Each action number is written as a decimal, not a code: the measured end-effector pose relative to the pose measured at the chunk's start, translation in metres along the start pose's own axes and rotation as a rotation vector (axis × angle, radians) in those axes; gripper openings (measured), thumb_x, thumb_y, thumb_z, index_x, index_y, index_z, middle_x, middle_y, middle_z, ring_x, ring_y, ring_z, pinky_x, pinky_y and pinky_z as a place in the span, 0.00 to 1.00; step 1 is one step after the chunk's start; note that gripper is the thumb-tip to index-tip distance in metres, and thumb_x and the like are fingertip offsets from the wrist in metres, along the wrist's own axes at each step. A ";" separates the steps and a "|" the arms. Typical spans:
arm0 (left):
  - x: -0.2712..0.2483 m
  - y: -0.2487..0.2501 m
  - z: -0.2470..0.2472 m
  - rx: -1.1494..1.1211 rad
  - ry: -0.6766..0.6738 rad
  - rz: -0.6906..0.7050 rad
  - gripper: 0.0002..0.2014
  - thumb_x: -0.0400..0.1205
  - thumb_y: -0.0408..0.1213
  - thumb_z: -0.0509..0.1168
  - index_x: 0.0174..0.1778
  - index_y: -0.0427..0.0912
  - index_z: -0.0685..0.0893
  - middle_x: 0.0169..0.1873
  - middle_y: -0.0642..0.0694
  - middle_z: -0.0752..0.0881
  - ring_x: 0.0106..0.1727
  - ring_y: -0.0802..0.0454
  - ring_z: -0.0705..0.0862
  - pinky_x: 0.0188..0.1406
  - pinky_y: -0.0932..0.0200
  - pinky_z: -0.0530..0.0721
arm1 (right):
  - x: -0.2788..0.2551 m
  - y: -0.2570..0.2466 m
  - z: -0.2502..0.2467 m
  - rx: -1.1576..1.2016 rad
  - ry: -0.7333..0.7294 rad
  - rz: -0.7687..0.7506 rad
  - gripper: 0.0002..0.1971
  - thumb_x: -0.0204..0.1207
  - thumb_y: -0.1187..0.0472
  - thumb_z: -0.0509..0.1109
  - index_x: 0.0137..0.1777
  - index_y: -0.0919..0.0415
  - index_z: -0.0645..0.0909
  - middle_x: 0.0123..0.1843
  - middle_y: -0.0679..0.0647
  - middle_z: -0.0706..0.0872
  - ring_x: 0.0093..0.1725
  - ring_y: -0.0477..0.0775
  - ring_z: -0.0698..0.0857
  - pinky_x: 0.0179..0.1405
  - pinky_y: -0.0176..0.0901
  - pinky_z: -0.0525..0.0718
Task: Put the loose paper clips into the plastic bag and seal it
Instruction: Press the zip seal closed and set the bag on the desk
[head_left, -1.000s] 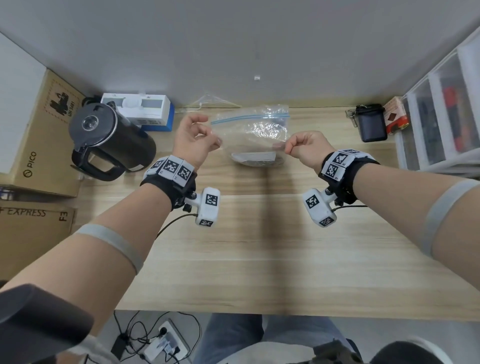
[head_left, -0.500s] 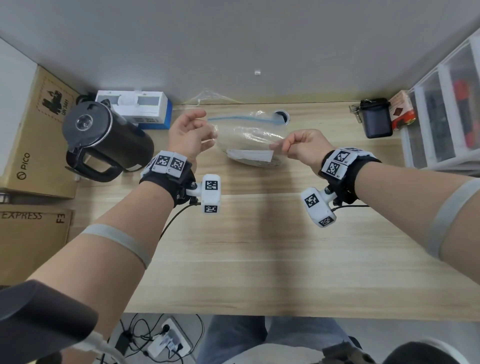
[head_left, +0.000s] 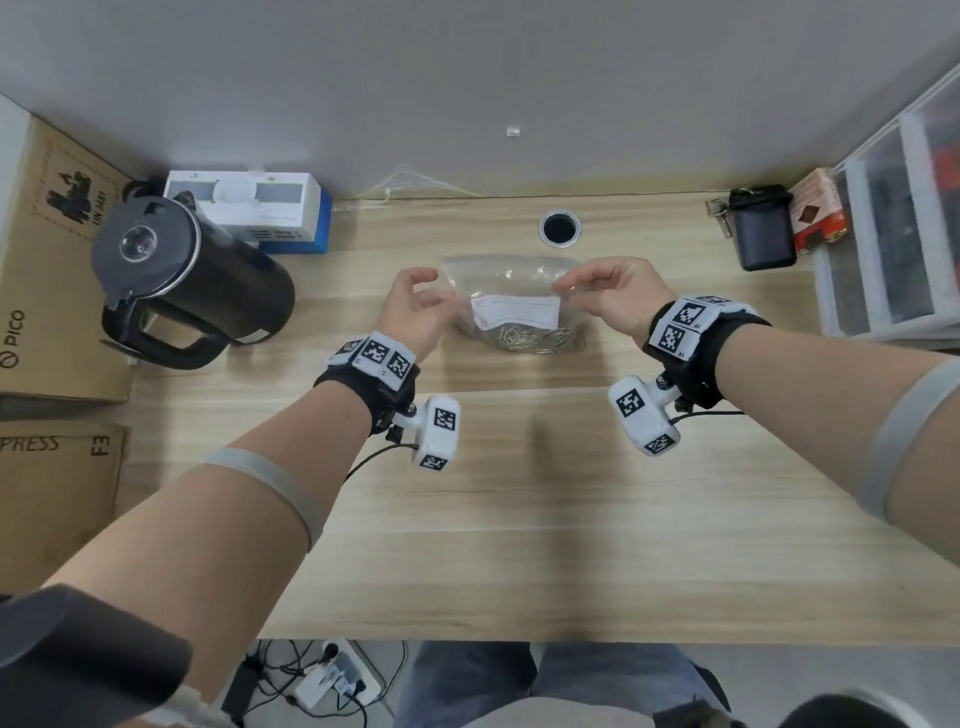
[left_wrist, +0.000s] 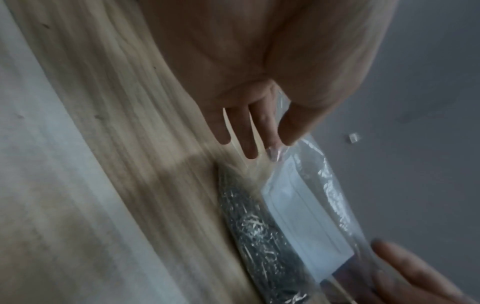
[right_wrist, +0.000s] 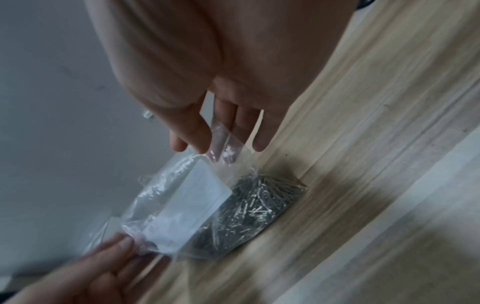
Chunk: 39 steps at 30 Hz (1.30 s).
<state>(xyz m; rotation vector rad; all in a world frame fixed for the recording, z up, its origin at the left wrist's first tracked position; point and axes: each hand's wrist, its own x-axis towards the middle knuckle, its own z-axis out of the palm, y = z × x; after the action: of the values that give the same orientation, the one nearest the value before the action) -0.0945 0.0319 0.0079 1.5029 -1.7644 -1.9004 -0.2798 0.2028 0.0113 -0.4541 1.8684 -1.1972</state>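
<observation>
A clear plastic bag (head_left: 506, 275) with a white label (head_left: 519, 310) stands on the wooden table (head_left: 519, 519), its bottom resting on the wood. A heap of silver paper clips (head_left: 530, 340) fills that bottom. My left hand (head_left: 444, 301) pinches the bag's left upper edge. My right hand (head_left: 569, 286) pinches the right upper edge. In the left wrist view thumb and forefinger of my left hand (left_wrist: 279, 147) squeeze the bag (left_wrist: 311, 156) above the clips (left_wrist: 259, 226). In the right wrist view my right hand (right_wrist: 214, 147) nips the bag (right_wrist: 161, 185) over the clips (right_wrist: 259, 205). The bag's seal strip does not show.
A black kettle (head_left: 182, 280) and a white-and-blue box (head_left: 260, 213) stand at the back left, with cardboard boxes (head_left: 47, 260) beyond the table's left edge. A cable hole (head_left: 559, 227) lies behind the bag. A black case (head_left: 761, 234) and plastic drawers (head_left: 893, 218) are at the right.
The bag has come down and nearer, so its bottom now rests on the table. Its blue seal strip no longer shows. Both hands shifted with it, and the cable hole is uncovered.
</observation>
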 end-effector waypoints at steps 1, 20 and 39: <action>0.000 -0.002 0.003 0.029 0.018 0.049 0.23 0.78 0.31 0.74 0.65 0.42 0.73 0.41 0.50 0.90 0.41 0.56 0.86 0.50 0.61 0.83 | -0.001 0.001 0.000 -0.029 -0.022 0.011 0.16 0.70 0.81 0.71 0.44 0.59 0.88 0.45 0.55 0.91 0.38 0.44 0.89 0.39 0.32 0.85; -0.004 0.019 -0.002 0.687 -0.150 0.300 0.24 0.77 0.31 0.72 0.71 0.39 0.83 0.51 0.44 0.88 0.47 0.50 0.87 0.58 0.55 0.87 | -0.014 -0.018 -0.001 -0.521 -0.130 -0.020 0.35 0.72 0.73 0.73 0.80 0.63 0.69 0.51 0.51 0.83 0.45 0.48 0.83 0.46 0.28 0.78; 0.002 0.020 0.022 0.276 -0.198 0.030 0.05 0.83 0.38 0.64 0.42 0.47 0.76 0.30 0.47 0.90 0.38 0.40 0.87 0.48 0.36 0.88 | -0.007 -0.001 -0.020 -0.095 0.030 0.057 0.03 0.76 0.61 0.74 0.43 0.57 0.83 0.42 0.58 0.89 0.42 0.55 0.85 0.54 0.56 0.84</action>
<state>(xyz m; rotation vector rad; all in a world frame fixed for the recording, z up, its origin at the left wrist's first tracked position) -0.1208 0.0391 0.0189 1.3975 -2.2007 -1.9124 -0.2924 0.2180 0.0193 -0.4342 1.9576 -1.0868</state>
